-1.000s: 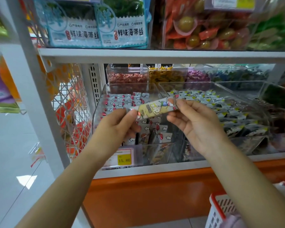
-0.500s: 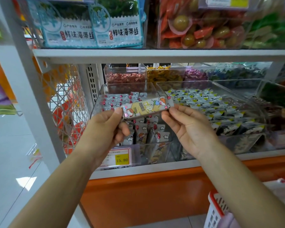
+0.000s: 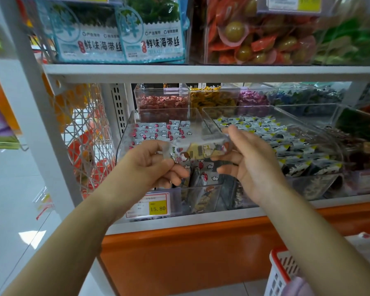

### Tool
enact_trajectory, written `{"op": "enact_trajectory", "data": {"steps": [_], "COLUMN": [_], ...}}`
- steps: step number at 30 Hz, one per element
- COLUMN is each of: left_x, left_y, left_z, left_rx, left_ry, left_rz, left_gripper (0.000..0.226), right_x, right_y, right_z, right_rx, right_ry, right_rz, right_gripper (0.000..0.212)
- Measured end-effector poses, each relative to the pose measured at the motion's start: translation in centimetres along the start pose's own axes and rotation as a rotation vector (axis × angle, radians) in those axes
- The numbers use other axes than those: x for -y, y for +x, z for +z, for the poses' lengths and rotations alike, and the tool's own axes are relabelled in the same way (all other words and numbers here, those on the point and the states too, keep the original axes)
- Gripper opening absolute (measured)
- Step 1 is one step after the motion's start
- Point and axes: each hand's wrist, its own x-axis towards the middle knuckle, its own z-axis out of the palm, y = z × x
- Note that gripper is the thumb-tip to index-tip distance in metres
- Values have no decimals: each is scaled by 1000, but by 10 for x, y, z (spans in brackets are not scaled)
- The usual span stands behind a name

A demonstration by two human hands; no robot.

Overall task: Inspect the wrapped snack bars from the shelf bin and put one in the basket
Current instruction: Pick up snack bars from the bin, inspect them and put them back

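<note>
While both hands pinch its ends, the bar [image 3: 199, 150] hangs roughly level just in front of the bin [image 3: 125, 135]. The left hand [image 3: 150, 165] holds the left end, the right hand [image 3: 251, 165] the right end, hands apart. The basket [image 3: 279, 272] sits well below the bin, rightward; a price tag [image 3: 157, 207] fronts the bin
</note>
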Motion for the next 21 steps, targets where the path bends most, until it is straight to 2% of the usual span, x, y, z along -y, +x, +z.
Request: {"op": "enact_trajectory", "data": {"steps": [2, 5, 9, 12, 21], "left_x": [2, 4, 2, 2, -2], "left_y": [-1, 1, -1, 0, -1], "left_z": [3, 2, -1, -1, -3], "left_rx": [-35, -107, -176, -247, -233], "left_ry": [76, 79, 117, 107, 103], "left_rz": [33, 31, 43, 62, 111], "left_gripper": [19, 33, 39, 40, 33], "right_x": [-2, -5, -6, -6, -8], "right_y": [1, 3, 3, 1, -2], "right_z": [-1, -3, -3, -2, 4], "right_rx": [12, 57, 176, 208, 175], "right_ry": [-150, -207, -316, -449, -300], "right_rz": [-67, -117, -157, -197, -205], "right_gripper": [16, 20, 32, 29, 14]}}
